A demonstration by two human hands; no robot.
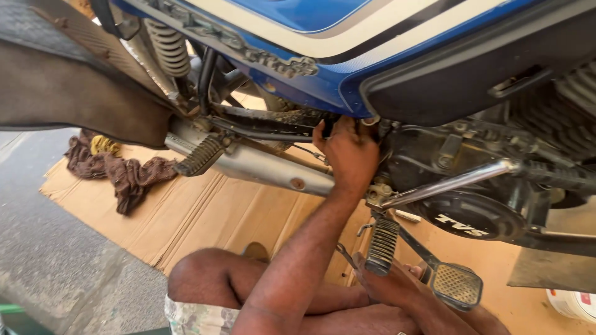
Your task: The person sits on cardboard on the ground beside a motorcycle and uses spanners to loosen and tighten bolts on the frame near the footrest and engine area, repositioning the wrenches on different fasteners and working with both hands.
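I crouch beside a blue motorcycle (323, 68) with white stripes. My left hand (347, 155) reaches up under the blue side panel, where the frame meets the engine. Its fingertips are tucked behind dark parts and hidden. Lower down, my right hand (394, 286) sits just below the ribbed rubber footpeg (381, 245), next to the metal brake pedal (457, 284). It is closed around a thin metal spanner (345, 254) whose end sticks out to the left. A chrome kick lever (453, 182) runs across the black engine cover (469, 214).
A chrome exhaust pipe (261, 166) and a rear footpeg (200, 156) lie left of my upper hand. Flattened cardboard (186, 217) covers the ground, with a brown rag (121, 174) on it. Grey pavement (56, 260) lies at left and a white tub (574, 304) at lower right. My bare knee (205, 279) is below.
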